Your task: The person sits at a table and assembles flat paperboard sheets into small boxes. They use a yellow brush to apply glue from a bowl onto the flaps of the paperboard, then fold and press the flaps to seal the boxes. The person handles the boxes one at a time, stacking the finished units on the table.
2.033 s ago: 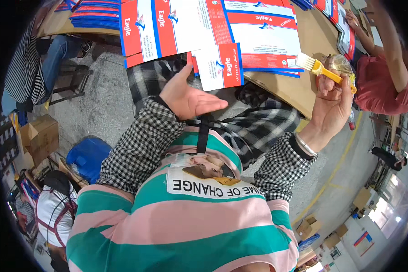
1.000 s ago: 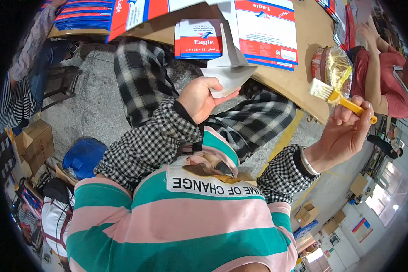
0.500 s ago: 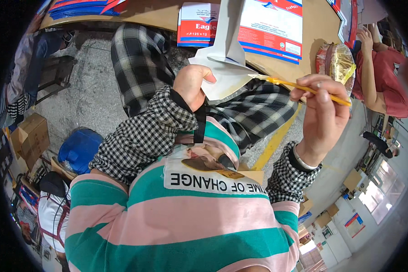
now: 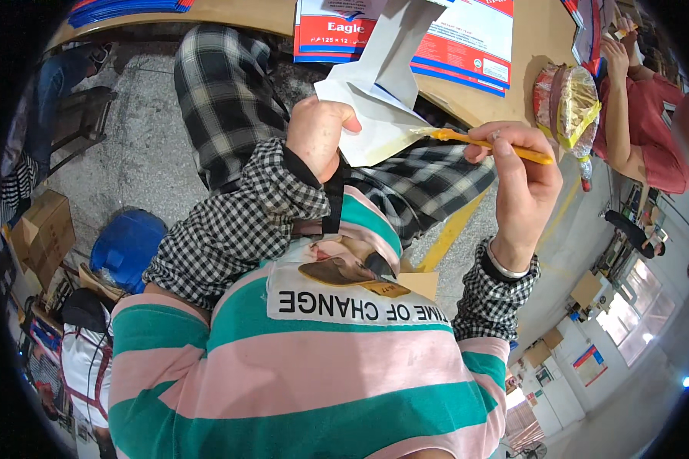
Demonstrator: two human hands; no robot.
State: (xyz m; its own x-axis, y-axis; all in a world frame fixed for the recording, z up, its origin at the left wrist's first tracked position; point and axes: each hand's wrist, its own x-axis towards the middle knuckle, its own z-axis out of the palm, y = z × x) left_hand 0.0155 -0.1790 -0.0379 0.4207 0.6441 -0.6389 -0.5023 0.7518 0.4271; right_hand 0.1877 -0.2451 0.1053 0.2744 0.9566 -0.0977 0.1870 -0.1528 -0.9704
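Note:
My left hand [image 4: 312, 138] grips the near edge of a carton blank [image 4: 371, 118], thumb lying on its white inner face. The cardboard is partly folded, its flaps standing up toward the table, and a yellowish wet-looking strip runs along its lower right edge. Between the thumb and fingers of my right hand [image 4: 522, 172] is a slim brush [image 4: 471, 138] with a yellow-orange handle. Its pale bristles meet the right corner of the blank, beside the yellowish strip. My left fingertips are hidden under the cardboard.
On the brown table [image 4: 475, 111] lie stacks of red, white and blue printed cartons [image 4: 467, 50]. A container wrapped in yellow tape [image 4: 563, 103] stands at the table's right edge. Another person in a red shirt [image 4: 654, 134] sits at right. A blue tub [image 4: 128, 249] is on the floor at left.
My right hand and the brush have moved left, so the bristles lie further along the carton's edge. The left hand keeps its hold. The whole view has shifted slightly.

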